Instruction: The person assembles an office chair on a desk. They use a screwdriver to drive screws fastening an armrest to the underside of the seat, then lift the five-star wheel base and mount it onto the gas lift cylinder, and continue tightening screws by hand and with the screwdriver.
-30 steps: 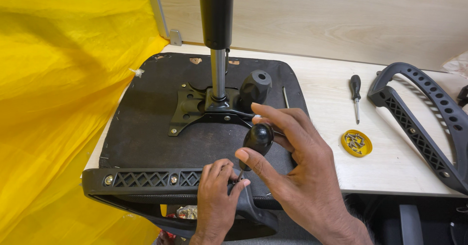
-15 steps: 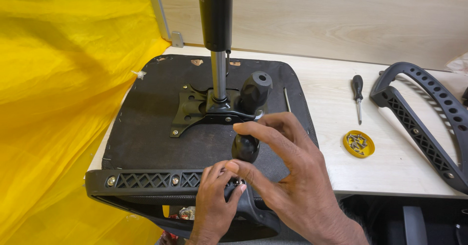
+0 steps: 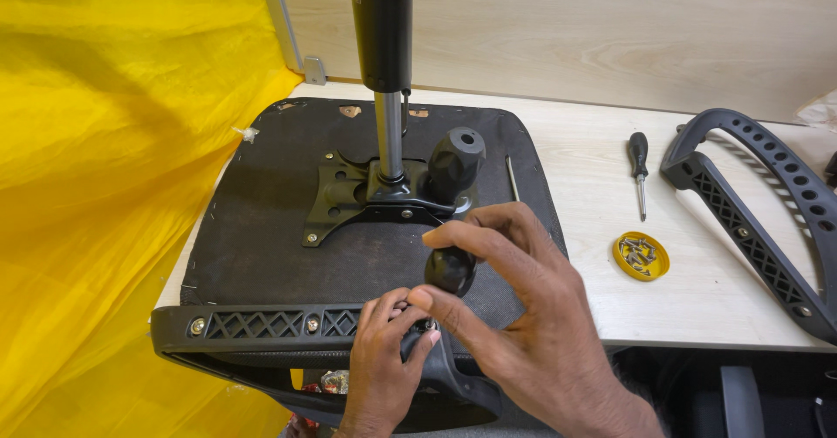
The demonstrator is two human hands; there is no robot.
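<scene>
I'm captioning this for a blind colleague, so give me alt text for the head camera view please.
Two hands work at the near edge of an upturned black chair seat on a pale wooden table: the right hand grips a black-handled tool, the left hand pinches at a black armrest bracket. A screwdriver, yellow cap of screws and a second armrest lie to the right.

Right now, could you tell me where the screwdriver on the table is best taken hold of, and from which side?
Take the screwdriver by its thick black handle, the end farther from the person; the thin metal shaft points toward the yellow lid of screws. It lies flat and alone on the table, so coming from above, fingers either side of the handle, probably works best.
</scene>
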